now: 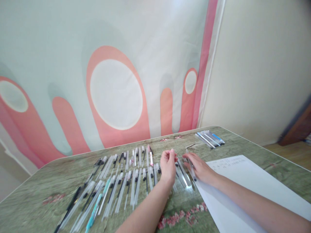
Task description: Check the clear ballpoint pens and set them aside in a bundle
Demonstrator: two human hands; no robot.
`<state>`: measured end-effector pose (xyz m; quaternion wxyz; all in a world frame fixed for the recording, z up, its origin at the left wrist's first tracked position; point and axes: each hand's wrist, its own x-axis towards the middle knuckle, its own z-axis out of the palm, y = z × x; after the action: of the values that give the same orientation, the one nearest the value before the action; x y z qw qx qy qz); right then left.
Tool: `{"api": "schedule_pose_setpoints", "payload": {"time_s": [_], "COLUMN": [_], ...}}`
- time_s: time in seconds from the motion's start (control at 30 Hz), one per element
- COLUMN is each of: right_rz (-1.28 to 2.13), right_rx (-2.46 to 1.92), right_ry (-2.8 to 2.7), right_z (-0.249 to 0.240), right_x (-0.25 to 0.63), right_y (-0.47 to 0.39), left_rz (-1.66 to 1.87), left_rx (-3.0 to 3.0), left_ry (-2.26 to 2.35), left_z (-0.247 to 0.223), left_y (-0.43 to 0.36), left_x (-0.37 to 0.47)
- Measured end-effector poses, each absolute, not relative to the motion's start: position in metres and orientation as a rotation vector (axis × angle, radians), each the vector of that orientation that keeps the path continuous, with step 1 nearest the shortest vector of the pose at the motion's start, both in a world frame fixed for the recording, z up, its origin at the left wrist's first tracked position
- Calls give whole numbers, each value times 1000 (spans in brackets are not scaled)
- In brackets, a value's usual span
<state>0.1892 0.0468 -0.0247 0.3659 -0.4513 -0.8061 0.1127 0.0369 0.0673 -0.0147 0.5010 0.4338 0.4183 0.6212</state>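
My right hand point(198, 166) holds a slim clear-barrelled pen point(193, 173) with a dark tip at its lower end, just left of the paper's edge. Close by on the left, my left hand point(168, 165) is closed, its fingers curled in against the thumb. What it pinches, if anything, is too small to tell. Between the two hands lie clear pen parts point(183, 174) with a bright glare on them. Beyond my left hand, two rows of pen parts, clear barrels point(121, 191) with caps and thin refills, stretch to the left.
A bundle of pens point(210, 139) lies at the back right. White paper point(233, 184) with faint writing lies under my right forearm. Turquoise pens point(97, 205) and black ones point(69, 205) lie front left. A patterned curtain point(155, 64) hangs behind the table point(136, 223).
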Motion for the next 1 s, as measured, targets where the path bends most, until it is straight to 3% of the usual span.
{"api": "schedule_pose_setpoints", "payload": {"time_s": [0.27,1.0], "right_rz": [140,148], "right_rx": [-1225,-1373], "right_ry": [-2053,-1945], "right_z": [-46,-54], "right_x": [196,203], "right_y": [65,71], "left_rz": [1494,1446], "left_rx": [1056,1095], "left_ry": [991,1004], "left_z": [-16,-19], "left_y": [66,66], "left_x": [38,39]}}
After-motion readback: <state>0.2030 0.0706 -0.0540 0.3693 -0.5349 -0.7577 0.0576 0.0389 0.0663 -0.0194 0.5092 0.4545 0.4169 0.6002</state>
